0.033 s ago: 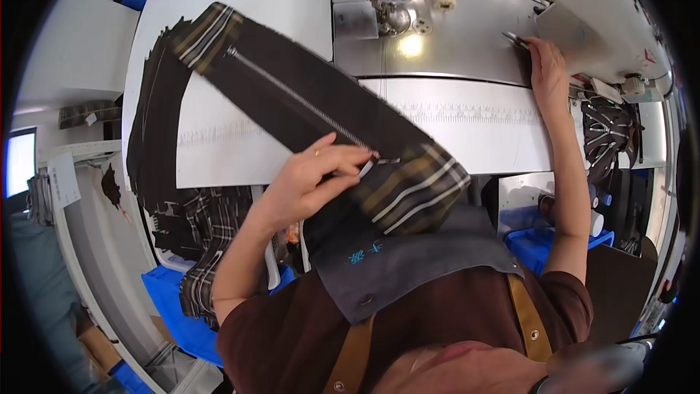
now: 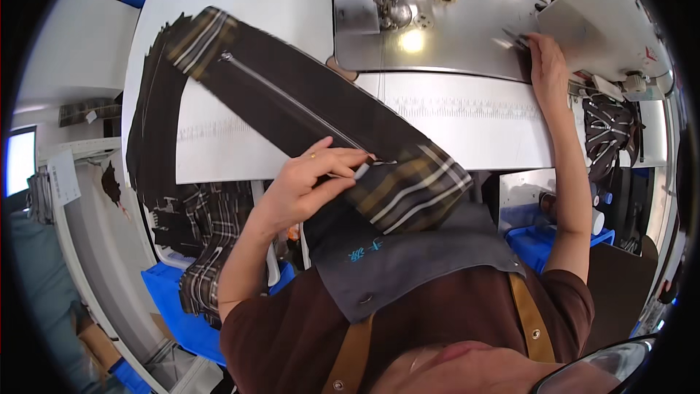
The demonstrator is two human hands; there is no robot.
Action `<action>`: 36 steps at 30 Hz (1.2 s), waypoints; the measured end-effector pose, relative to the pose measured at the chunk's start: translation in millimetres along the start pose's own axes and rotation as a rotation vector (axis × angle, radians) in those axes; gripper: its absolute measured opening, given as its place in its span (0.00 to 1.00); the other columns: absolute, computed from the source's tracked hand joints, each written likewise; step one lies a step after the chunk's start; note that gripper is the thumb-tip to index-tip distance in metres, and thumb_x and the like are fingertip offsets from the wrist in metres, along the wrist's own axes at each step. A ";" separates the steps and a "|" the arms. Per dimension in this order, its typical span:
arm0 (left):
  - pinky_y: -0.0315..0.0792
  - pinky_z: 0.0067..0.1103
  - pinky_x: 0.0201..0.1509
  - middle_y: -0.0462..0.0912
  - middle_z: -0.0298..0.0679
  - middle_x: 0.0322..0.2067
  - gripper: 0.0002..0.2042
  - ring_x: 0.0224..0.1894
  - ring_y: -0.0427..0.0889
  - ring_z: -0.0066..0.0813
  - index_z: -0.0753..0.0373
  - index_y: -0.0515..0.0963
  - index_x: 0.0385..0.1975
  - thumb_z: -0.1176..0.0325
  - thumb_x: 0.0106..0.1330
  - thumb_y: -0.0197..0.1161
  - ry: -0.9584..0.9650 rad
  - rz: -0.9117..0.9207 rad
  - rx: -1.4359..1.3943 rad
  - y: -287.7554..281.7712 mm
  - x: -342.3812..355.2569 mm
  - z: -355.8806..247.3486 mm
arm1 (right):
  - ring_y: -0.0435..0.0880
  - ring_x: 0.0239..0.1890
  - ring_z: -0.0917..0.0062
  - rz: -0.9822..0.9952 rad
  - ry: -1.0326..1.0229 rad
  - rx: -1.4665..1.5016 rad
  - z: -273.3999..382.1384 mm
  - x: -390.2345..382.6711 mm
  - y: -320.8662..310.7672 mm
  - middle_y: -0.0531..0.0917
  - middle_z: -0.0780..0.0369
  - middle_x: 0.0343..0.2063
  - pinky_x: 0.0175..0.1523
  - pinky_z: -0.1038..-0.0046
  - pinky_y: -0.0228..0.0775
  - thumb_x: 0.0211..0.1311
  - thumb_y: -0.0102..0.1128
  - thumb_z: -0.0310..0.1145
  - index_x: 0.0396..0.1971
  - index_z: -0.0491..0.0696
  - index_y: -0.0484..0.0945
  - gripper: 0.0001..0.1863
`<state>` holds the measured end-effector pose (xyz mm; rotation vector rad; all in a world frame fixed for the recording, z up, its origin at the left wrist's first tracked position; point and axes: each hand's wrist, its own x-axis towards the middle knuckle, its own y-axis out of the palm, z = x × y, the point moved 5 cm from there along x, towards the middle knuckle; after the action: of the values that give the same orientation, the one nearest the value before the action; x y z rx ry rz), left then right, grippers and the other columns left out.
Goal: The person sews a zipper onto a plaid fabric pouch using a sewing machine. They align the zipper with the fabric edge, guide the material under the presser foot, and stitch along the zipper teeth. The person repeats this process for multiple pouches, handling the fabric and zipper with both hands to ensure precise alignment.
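A long dark fabric piece (image 2: 321,76) lies slantwise over the table edge, with plaid bands at both ends. A metal zipper (image 2: 284,98) runs along its middle, its slider near the far end. My left hand (image 2: 310,179) pinches the piece by the zipper's near end, above the near plaid band (image 2: 419,190). On the sewing machine's metal bed, my right hand (image 2: 548,69) is closed around small pointed thread snips (image 2: 516,36), mostly hidden by the fingers; the blades point left. The sewing machine's needle and presser foot area (image 2: 397,11) is beyond the piece.
A stack of dark fabric pieces (image 2: 153,117) hangs off the table's left side. Plaid pieces (image 2: 211,248) droop over a blue bin (image 2: 171,306). A printed ruler strip (image 2: 467,106) crosses the white table. Bundled dark strips (image 2: 609,131) sit at right, above a blue tray (image 2: 525,241).
The far end of the fabric piece has shifted slightly left and down, uncovering a brown spot by the machine bed. Both hands stay almost in place; the snips' blades have moved slightly.
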<state>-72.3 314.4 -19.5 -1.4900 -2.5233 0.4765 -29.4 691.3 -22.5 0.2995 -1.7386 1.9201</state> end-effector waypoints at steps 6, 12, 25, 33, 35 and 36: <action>0.48 0.43 0.71 0.82 0.45 0.48 0.06 0.54 0.79 0.36 0.65 0.77 0.38 0.73 0.64 0.60 0.001 -0.185 -0.140 -1.2 -19.3 20.1 | 0.80 0.32 0.68 0.350 -0.182 0.513 107.2 -25.7 -4.0 0.81 0.57 0.32 0.38 0.70 0.73 0.59 0.63 0.33 0.41 0.45 0.74 0.13; 0.48 0.42 0.70 0.82 0.50 0.47 0.04 0.55 0.79 0.39 0.66 0.76 0.35 0.76 0.63 0.56 0.004 -0.202 -0.126 0.4 -14.1 9.6 | 0.80 0.26 0.70 0.227 -0.745 0.333 184.4 -25.6 -10.0 0.78 0.65 0.27 0.32 0.70 0.71 0.50 0.69 0.35 0.36 0.50 0.75 0.15; 0.63 0.35 0.61 0.83 0.33 0.47 0.09 0.50 0.78 0.34 0.57 0.83 0.33 0.72 0.52 0.70 0.238 -0.375 0.316 11.4 -28.6 3.5 | 0.81 0.25 0.68 0.082 -0.526 0.238 149.9 3.4 30.4 0.81 0.64 0.33 0.29 0.69 0.72 0.54 0.66 0.33 0.33 0.47 0.76 0.10; 0.31 0.43 0.73 0.73 0.35 0.60 0.24 0.65 0.68 0.33 0.52 0.79 0.52 0.69 0.51 0.63 0.135 -0.659 0.878 63.7 -53.2 19.4 | 0.72 0.56 0.56 0.246 -0.496 0.498 169.9 -68.7 -26.0 0.77 0.56 0.50 0.59 0.56 0.62 0.47 0.72 0.33 0.39 0.46 0.75 0.19; 0.34 0.43 0.72 0.72 0.39 0.61 0.25 0.66 0.67 0.35 0.53 0.77 0.55 0.58 0.56 0.67 0.181 -0.646 0.953 78.2 -42.7 17.3 | 0.76 0.53 0.56 0.239 -0.473 0.630 172.7 -84.7 -26.8 0.79 0.57 0.44 0.58 0.56 0.64 0.44 0.72 0.26 0.33 0.46 0.76 0.16; 0.38 0.43 0.71 0.72 0.40 0.62 0.26 0.66 0.67 0.35 0.55 0.76 0.56 0.57 0.56 0.67 0.165 -0.608 0.886 83.3 -35.9 16.4 | 0.80 0.49 0.61 0.292 -0.383 0.665 169.3 -82.1 -23.6 0.80 0.57 0.38 0.55 0.62 0.68 0.48 0.70 0.23 0.29 0.45 0.75 0.11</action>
<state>8.4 317.3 -64.0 -0.4038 -2.0141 1.0886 20.6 508.5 -18.0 0.7226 -1.3472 2.7776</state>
